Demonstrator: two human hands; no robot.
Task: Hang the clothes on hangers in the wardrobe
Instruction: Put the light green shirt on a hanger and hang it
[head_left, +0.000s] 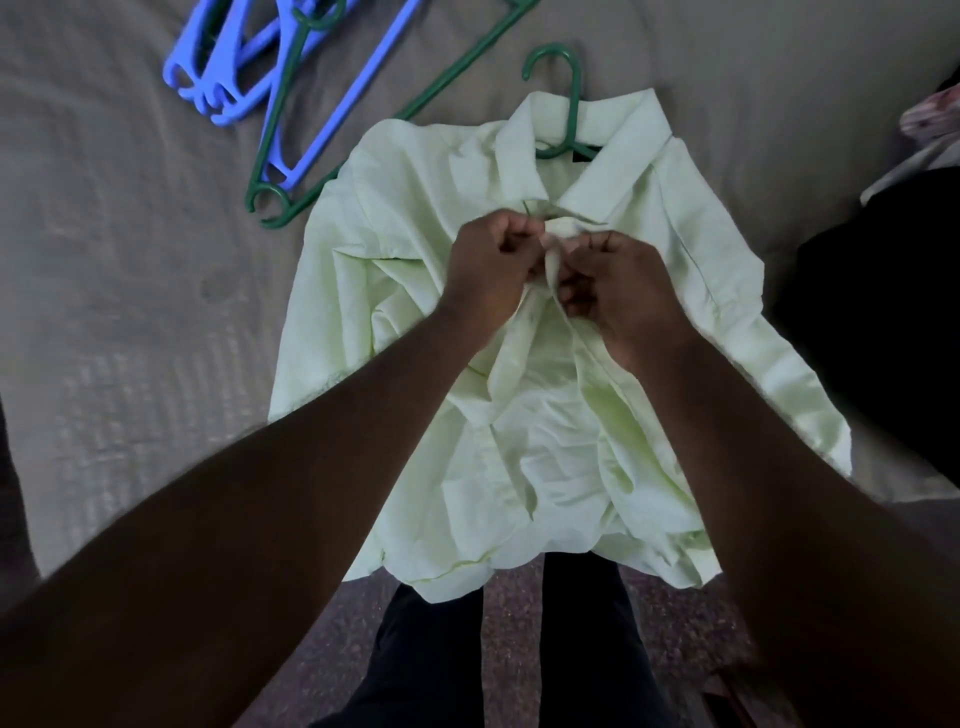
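The fingers (511, 244) of the left hand (493, 265) are curled in tight and pinch one front edge of the shirt (519, 426), just below the collar. The right hand (618, 291) meets it from the other side. Its fingers (582, 291) are bent the same way and nip the facing edge, so both hands are closed on the cloth at the top of the opening, knuckles almost touching. I cannot tell whether a button sits between them.

The shirt is pale green and lies front up on the bed (130, 260), creased and rumpled. Its collar points away from the person and its hem hangs over the near edge of the bed. A green hanger (571, 98) is inside it: the hook sticks out past the collar and part of the shoulder bar shows in the neck opening.

Toward the far left corner of the bed lies a loose heap of blue hangers (228, 67), with another green hanger (441, 78) tangled among them, its end close to the shirt's shoulder. A dark cloth (883, 312) covers the right edge of the bed, just beside the sleeve, and a bit of patterned cloth (935, 114) shows beyond it.

The person stands at the near edge in dark trousers (431, 665), on a speckled floor (514, 623).
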